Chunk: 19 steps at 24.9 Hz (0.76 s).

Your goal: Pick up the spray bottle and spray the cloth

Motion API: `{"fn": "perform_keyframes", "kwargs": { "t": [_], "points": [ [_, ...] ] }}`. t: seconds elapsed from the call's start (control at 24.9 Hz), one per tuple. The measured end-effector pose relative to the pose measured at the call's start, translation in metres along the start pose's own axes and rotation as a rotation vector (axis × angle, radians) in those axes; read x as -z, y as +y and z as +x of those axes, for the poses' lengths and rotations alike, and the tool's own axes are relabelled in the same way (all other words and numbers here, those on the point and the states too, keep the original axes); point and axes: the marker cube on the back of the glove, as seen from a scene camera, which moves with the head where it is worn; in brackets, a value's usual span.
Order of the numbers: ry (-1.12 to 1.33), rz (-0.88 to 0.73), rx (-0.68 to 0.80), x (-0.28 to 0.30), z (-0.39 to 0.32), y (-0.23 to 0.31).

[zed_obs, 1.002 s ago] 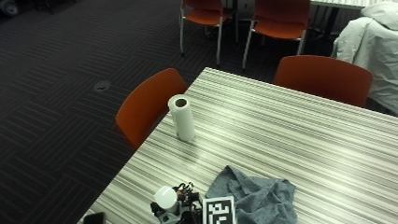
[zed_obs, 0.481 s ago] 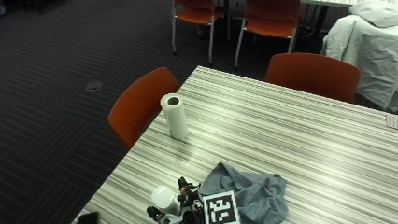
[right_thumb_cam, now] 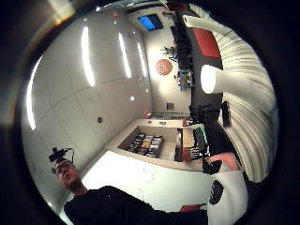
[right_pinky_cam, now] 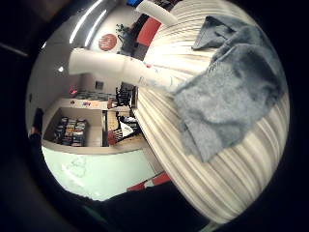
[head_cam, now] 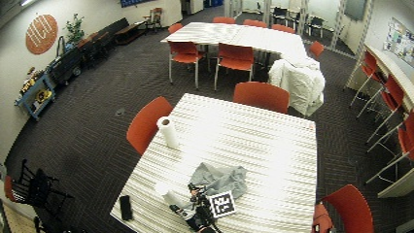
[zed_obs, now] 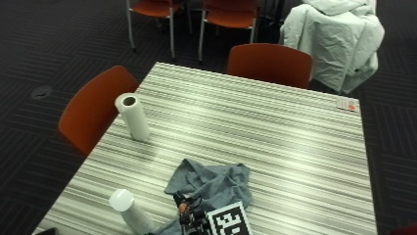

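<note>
A: Where's the white cylindrical spray bottle (zed_obs: 129,211)?

B: Lower left of the outside view, upright on the striped table (zed_obs: 287,142), just beside the crumpled grey cloth (zed_obs: 212,183).

A: And the black-gloved right hand (zed_obs: 192,218)?

B: At the bottom edge, over the cloth's near side. Whether its fingers are curled, I cannot tell.

A: Anything else?

B: A white paper towel roll (zed_obs: 133,117) stands upright, centre left.

No legible text or labels

hand (zed_obs: 196,215) fingers hidden | spray bottle (zed_obs: 130,213) base cut off
</note>
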Motion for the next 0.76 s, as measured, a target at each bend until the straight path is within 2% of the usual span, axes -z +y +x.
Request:
{"fn": "perform_keyframes", "kwargs": {
  "t": [0.16,0.32,0.56,0.76],
  "points": [
    [-0.079,-0.038,0.124,-0.008,-0.03,0.013],
    [-0.104,-0.09,0.123,-0.018,-0.048,0.025],
    [-0.079,-0.182,0.109,-0.036,-0.064,0.018],
    [-0.03,-0.201,0.277,-0.04,-0.073,0.005]
  ]
}}
